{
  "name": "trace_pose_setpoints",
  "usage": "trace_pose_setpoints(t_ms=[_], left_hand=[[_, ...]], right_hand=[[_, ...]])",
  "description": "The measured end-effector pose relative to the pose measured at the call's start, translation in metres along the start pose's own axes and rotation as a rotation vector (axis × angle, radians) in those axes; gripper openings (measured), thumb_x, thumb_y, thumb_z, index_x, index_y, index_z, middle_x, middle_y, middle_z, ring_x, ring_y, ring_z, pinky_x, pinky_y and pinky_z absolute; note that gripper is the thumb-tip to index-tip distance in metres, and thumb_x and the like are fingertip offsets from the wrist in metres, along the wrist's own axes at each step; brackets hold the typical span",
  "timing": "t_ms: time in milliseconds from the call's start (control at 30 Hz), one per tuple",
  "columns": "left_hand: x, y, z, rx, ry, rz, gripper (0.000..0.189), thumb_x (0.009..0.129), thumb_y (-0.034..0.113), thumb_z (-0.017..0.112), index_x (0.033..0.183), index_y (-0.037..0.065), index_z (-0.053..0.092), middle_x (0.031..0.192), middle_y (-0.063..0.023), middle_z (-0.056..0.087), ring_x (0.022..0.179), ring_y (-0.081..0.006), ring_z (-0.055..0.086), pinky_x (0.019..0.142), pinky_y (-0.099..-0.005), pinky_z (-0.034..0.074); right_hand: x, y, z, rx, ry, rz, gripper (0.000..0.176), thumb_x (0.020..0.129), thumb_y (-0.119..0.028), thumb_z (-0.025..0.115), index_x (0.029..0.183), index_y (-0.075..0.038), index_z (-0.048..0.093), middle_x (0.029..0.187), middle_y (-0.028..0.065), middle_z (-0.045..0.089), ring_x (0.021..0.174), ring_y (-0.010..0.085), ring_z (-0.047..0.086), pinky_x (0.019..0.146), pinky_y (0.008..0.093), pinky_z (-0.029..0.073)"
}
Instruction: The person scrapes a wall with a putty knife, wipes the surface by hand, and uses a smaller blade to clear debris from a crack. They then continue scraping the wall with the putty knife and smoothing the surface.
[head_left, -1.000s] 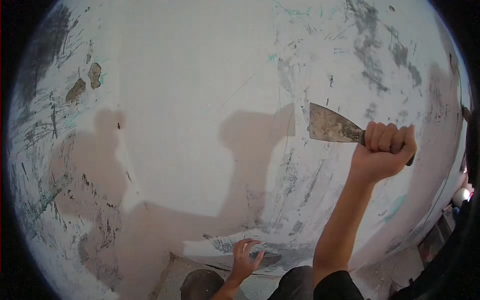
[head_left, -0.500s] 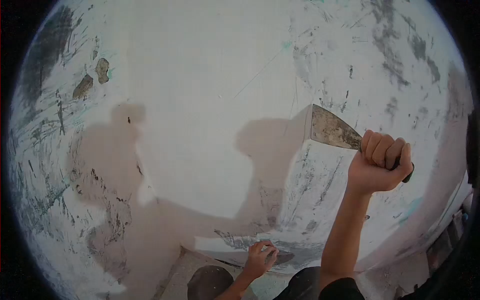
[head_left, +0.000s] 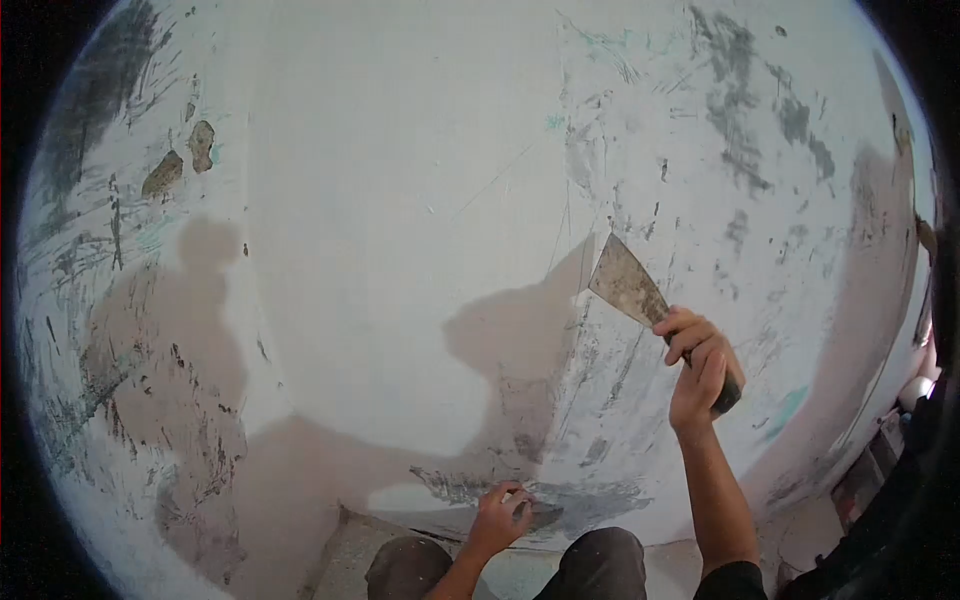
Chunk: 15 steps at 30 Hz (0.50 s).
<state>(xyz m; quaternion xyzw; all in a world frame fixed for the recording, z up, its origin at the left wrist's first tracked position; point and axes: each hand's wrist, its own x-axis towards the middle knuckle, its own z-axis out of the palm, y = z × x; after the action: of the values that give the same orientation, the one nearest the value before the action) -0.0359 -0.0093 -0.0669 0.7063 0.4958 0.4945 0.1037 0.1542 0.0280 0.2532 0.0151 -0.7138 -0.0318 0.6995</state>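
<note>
The right hand (head_left: 700, 365) is fisting a stained steel putty knife (head_left: 622, 283), angling it toward eleven o'clock so its edge meets the white plaster wall (head_left: 400, 200); the left hand (head_left: 503, 512), fingers bent, is bracing at six o'clock.

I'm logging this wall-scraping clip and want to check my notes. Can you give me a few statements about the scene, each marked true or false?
1. The right hand grips a scraper by its handle. True.
2. The scraper points down at the floor. False: it points up and to the left, against the wall.
3. The left hand is low on the wall, near its bottom edge. True.
4. The wall is evenly clean and white. False: dark scrape marks streak its sides, and two brown chipped patches sit at the upper left.
</note>
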Motion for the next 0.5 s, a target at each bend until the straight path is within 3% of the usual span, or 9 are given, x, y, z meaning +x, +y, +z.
trace_pose_setpoints(t_ms=[67, 133, 167, 200, 267, 300, 367, 500], left_hand=[[-0.001, -0.001, -0.001, -0.023, -0.017, -0.008, 0.016, 0.088, 0.021, 0.065, 0.102, 0.014, 0.067, 0.114, -0.0082, 0.057, 0.111, -0.0298, 0.057, 0.094, -0.0535, 0.042], [-0.001, 0.003, -0.002, -0.006, -0.025, -0.033, 0.017, 0.088, 0.021, 0.065, 0.104, 0.015, 0.067, 0.115, -0.0086, 0.057, 0.111, -0.0304, 0.057, 0.094, -0.0531, 0.041], [0.001, 0.003, -0.003, 0.026, -0.039, -0.057, 0.019, 0.088, 0.021, 0.064, 0.106, 0.015, 0.066, 0.116, -0.0089, 0.057, 0.112, -0.0309, 0.056, 0.095, -0.0528, 0.040], [0.004, 0.000, -0.002, 0.024, -0.038, -0.052, 0.019, 0.088, 0.021, 0.064, 0.106, 0.015, 0.066, 0.116, -0.0089, 0.057, 0.112, -0.0309, 0.056, 0.095, -0.0528, 0.040], [0.001, -0.005, -0.001, -0.013, -0.024, -0.041, 0.024, 0.088, 0.022, 0.065, 0.111, 0.016, 0.066, 0.113, -0.0078, 0.056, 0.107, -0.0288, 0.057, 0.091, -0.0498, 0.040], [0.003, -0.006, -0.001, -0.006, -0.032, -0.033, 0.024, 0.088, 0.022, 0.065, 0.111, 0.016, 0.066, 0.113, -0.0078, 0.056, 0.107, -0.0288, 0.057, 0.091, -0.0498, 0.040], [0.001, -0.002, -0.003, 0.012, -0.031, -0.079, 0.026, 0.088, 0.023, 0.065, 0.113, 0.017, 0.065, 0.114, -0.0078, 0.056, 0.108, -0.0288, 0.057, 0.091, -0.0493, 0.040], [-0.002, -0.005, 0.002, 0.023, -0.062, -0.109, 0.024, 0.088, 0.022, 0.064, 0.111, 0.017, 0.066, 0.113, -0.0073, 0.057, 0.110, -0.0290, 0.056, 0.091, -0.0490, 0.041]], right_hand=[[-0.005, -0.010, 0.002, -0.009, -0.068, -0.017, 0.039, 0.105, -0.026, 0.032, 0.073, -0.004, 0.041, 0.071, 0.0132, 0.059, 0.084, 0.0315, 0.065, 0.096, 0.0569, 0.045], [-0.002, -0.020, 0.012, -0.004, -0.006, 0.094, 0.039, 0.105, -0.027, 0.033, 0.075, -0.004, 0.042, 0.073, 0.0129, 0.059, 0.088, 0.0322, 0.065, 0.097, 0.0582, 0.044], [0.005, -0.030, 0.019, -0.052, 0.114, 0.104, 0.037, 0.105, -0.028, 0.037, 0.075, -0.006, 0.041, 0.072, 0.0095, 0.056, 0.075, 0.0216, 0.061, 0.074, 0.0426, 0.054], [0.008, -0.035, 0.015, -0.054, 0.114, 0.099, 0.037, 0.105, -0.028, 0.037, 0.075, -0.006, 0.041, 0.072, 0.0095, 0.056, 0.075, 0.0216, 0.061, 0.074, 0.0426, 0.054], [0.004, -0.044, 0.003, 0.395, 0.604, 0.092, 0.043, 0.104, -0.032, 0.040, 0.067, -0.010, 0.036, 0.060, 0.0029, 0.045, 0.054, 0.0107, 0.042, 0.046, 0.0282, 0.036], [0.005, -0.045, 0.002, 0.391, 0.615, 0.087, 0.043, 0.104, -0.032, 0.040, 0.067, -0.010, 0.036, 0.060, 0.0029, 0.045, 0.054, 0.0107, 0.042, 0.046, 0.0282, 0.036], [0.004, -0.045, 0.002, 0.596, 0.534, -0.099, 0.051, 0.102, -0.036, 0.041, 0.058, -0.015, 0.028, 0.049, -0.0022, 0.030, 0.044, 0.0086, 0.018, 0.040, 0.0297, 0.013], [-0.018, -0.015, 0.027, 0.595, 0.624, -0.075, 0.055, 0.099, -0.036, 0.045, 0.054, -0.018, 0.021, 0.043, -0.0032, 0.016, 0.041, 0.0083, 0.006, 0.042, 0.0283, 0.011]])
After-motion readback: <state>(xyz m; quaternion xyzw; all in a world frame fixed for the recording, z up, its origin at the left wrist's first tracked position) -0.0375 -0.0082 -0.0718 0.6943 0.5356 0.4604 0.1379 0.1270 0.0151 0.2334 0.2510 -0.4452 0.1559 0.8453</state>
